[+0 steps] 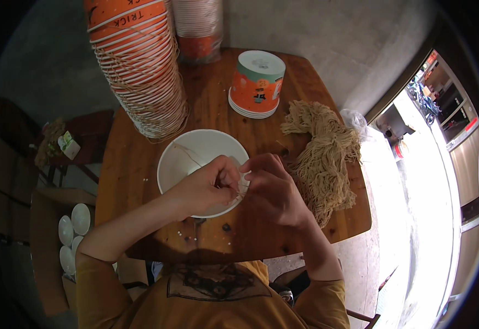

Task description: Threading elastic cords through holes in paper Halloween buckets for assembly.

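Note:
A white paper bucket (176,164) stands on the wooden table with its open mouth facing up. At its right rim my two hands meet, fingertips almost touching. My left hand (214,181) reaches over the opening, thumb and fingers pinched together on a thin tan cord (189,154). The cord's loose end hangs over the inside of the bucket. My right hand (275,189) is closed at the outer side of the same rim, with curled fingers. What lies between its fingertips is too small to make out.
A tall stack of orange buckets with cord handles (140,77) rises at the back left, near wrapped buckets (198,27). Upside-down orange buckets (256,88) stand at the back. A tan cord bundle (327,159) lies right. A cardboard box (50,247) holding white round pieces sits lower left.

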A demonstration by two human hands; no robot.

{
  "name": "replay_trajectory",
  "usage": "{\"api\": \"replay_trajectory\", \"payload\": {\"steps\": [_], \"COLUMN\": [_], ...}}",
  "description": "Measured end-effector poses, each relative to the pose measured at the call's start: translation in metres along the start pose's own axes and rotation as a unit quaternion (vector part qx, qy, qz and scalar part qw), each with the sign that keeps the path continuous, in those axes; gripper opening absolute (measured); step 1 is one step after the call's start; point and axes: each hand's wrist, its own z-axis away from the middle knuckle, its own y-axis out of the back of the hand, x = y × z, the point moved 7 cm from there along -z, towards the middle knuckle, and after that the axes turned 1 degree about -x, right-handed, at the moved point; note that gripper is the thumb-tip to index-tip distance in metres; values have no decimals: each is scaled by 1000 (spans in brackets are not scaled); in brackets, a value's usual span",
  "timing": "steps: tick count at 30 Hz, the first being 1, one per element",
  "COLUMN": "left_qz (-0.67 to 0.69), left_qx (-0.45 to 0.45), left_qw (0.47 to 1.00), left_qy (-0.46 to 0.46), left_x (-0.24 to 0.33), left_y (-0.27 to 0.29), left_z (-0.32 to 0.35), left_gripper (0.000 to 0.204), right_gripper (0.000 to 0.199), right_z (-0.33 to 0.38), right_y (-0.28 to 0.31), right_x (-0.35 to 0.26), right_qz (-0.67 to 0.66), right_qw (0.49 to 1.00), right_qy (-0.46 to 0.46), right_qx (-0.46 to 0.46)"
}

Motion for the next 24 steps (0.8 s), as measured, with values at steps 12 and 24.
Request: {"api": "replay_trajectory", "payload": {"steps": [12,24], "left_qz": [-62,-193], "left_qx": [4,57], "left_qw": [998,977], "left_qy": [-6,-71], "left_x": [8,20], "left_y": [-1,-7], "left_z": [6,15], "left_gripper": [25,27], "right_gripper": [13,14], "right_z": [12,16], "right_y": [-7,-15], "right_x": [16,-7], "right_qz": [-166,32], "right_qw": [972,988], "right_qy": [-165,-129], "right_qx": [21,84]}}
